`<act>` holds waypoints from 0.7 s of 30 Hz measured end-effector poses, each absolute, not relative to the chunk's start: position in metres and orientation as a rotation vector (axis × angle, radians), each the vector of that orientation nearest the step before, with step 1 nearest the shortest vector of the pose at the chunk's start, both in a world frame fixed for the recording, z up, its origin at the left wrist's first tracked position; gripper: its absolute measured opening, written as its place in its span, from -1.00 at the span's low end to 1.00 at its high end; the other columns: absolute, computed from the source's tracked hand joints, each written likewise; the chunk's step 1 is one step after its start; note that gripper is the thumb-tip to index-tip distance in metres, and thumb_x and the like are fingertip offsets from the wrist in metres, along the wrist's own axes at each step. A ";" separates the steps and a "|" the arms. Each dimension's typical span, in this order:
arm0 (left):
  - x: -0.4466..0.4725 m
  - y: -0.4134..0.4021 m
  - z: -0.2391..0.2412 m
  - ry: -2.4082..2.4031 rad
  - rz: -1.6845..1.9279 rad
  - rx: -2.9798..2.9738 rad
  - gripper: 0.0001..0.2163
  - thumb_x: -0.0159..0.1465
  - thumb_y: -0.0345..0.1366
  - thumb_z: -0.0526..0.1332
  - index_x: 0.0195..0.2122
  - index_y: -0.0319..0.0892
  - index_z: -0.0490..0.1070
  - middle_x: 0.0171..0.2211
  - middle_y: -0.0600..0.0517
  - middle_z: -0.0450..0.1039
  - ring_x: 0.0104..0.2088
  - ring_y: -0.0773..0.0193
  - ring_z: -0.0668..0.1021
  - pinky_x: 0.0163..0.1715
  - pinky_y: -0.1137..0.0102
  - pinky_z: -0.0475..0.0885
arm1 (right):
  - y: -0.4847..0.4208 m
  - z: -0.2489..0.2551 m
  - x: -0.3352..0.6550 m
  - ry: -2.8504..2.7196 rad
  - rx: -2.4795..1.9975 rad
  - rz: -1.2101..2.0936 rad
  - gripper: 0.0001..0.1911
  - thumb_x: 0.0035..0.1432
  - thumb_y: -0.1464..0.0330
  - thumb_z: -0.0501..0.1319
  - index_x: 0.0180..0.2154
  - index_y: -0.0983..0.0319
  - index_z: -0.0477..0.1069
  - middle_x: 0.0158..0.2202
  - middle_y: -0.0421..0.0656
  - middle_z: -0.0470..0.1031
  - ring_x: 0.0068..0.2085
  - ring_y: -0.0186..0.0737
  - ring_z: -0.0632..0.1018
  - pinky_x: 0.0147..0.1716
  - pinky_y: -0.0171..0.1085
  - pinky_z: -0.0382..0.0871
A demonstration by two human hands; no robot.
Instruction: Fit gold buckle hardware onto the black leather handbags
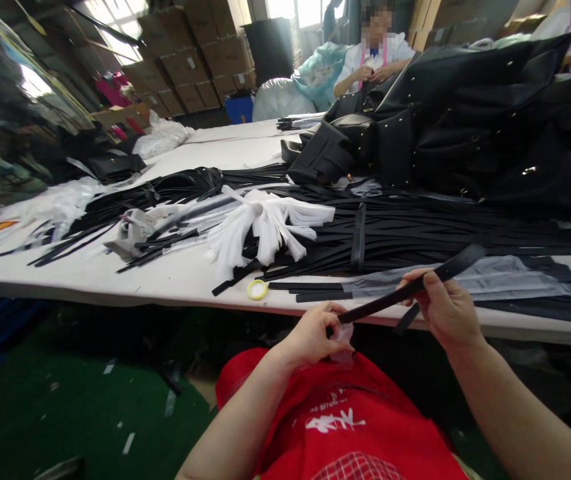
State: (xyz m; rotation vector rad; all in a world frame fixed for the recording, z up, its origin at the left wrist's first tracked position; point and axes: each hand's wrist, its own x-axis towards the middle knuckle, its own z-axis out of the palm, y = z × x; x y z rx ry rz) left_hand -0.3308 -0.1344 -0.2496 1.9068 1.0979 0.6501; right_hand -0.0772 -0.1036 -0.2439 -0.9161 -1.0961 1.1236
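A long black strap (pixel 390 299) runs slantwise in front of me, just below the table's front edge. My right hand (pixel 444 308) is closed round its middle, thumb on top. My left hand (pixel 315 333) pinches the strap's lower left end, where a scrap of clear wrapping (pixel 344 340) hangs from my fingers. Both hands hover above my lap and red apron (pixel 345 420).
The white table (pixel 175 280) carries a wide heap of black straps (pixel 415 230), a bundle of white strips (pixel 265 230), a yellow ring (pixel 257 289) and clear plastic sleeves (pixel 490 277). Black bags (pixel 465 113) pile up at the right back. A person (pixel 375 53) sits behind, by stacked cartons (pixel 190 60).
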 end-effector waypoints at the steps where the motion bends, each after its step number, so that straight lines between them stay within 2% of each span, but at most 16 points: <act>1: -0.333 -0.134 -0.251 1.100 0.620 1.902 -0.76 -0.04 -0.28 0.48 -0.59 -0.20 0.42 -0.08 -0.04 0.49 -0.09 0.18 0.53 -0.07 0.36 0.39 | -0.103 -0.241 -0.077 -1.089 -0.885 1.138 -0.74 0.25 0.14 0.18 -0.28 0.17 0.52 -0.43 -0.18 0.52 -0.50 -0.33 0.48 -0.52 -0.34 0.40; 5: -0.337 -0.132 -0.254 1.068 0.563 1.880 -0.78 -0.04 -0.26 0.48 -0.55 -0.20 0.46 -0.07 -0.04 0.49 -0.10 0.18 0.53 -0.08 0.38 0.39 | -0.104 -0.236 -0.080 -1.064 -0.836 1.147 -0.75 0.25 0.17 0.19 -0.29 0.18 0.53 -0.43 -0.17 0.53 -0.52 -0.35 0.48 -0.53 -0.37 0.40; 12: -0.342 -0.130 -0.248 0.965 0.555 1.830 -0.65 -0.05 -0.21 0.48 -0.61 -0.21 0.28 -0.12 -0.04 0.51 -0.15 0.21 0.54 -0.13 0.42 0.39 | -0.101 -0.241 -0.075 -1.108 -0.873 1.140 -0.72 0.23 0.14 0.21 -0.30 0.21 0.53 -0.44 -0.16 0.53 -0.49 -0.32 0.48 -0.51 -0.35 0.41; 18: -0.341 -0.127 -0.245 0.869 0.580 1.739 -0.76 0.10 -0.15 0.38 -0.47 -0.23 0.47 -0.20 -0.06 0.53 -0.17 0.21 0.55 -0.08 0.39 0.39 | -0.098 -0.248 -0.069 -1.169 -0.984 1.148 -0.70 0.22 0.11 0.21 -0.30 0.20 0.53 -0.42 -0.15 0.51 -0.46 -0.31 0.49 -0.51 -0.34 0.41; 21: -0.341 -0.126 -0.249 0.827 0.519 1.683 -0.71 0.21 -0.09 0.28 -0.38 -0.26 0.55 -0.26 -0.09 0.56 -0.22 0.22 0.56 -0.12 0.38 0.42 | -0.096 -0.246 -0.066 -1.189 -1.032 1.148 -0.67 0.23 0.09 0.19 -0.29 0.21 0.53 -0.43 -0.15 0.50 -0.47 -0.30 0.48 -0.53 -0.34 0.39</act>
